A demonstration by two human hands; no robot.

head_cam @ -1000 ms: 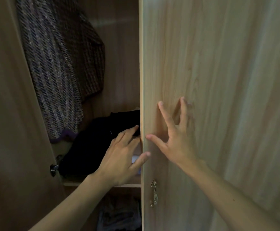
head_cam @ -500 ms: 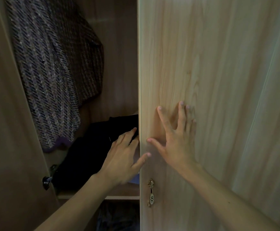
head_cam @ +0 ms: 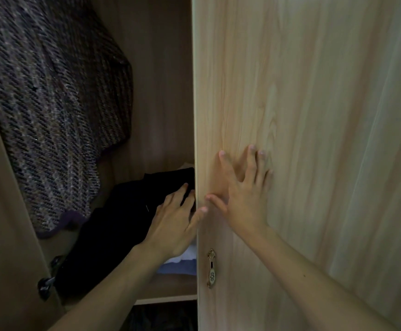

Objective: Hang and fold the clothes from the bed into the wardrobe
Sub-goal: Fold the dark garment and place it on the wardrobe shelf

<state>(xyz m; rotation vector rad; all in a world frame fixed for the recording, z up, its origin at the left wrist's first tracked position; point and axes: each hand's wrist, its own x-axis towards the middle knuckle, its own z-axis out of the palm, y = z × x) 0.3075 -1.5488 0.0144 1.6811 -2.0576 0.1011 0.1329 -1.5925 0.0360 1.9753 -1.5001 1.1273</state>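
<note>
Right hand (head_cam: 244, 199) splayed on door (head_cam: 314, 115); left hand (head_cam: 173, 225) inside

The person's left forearm (head_cam: 113, 290) and right forearm (head_cam: 326, 290) were bare from wrist to frame edge. The left hand (head_cam: 170, 225) and right hand (head_cam: 244, 199) were slim, with long fingers and short, rounded nails. A small mole (head_cam: 304, 275) marked the right forearm.

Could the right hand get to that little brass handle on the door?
Probably yes. The right hand lies flat on the pale wooden wardrobe door, above the small ornate brass handle, and only bare wood lies between them.
</note>
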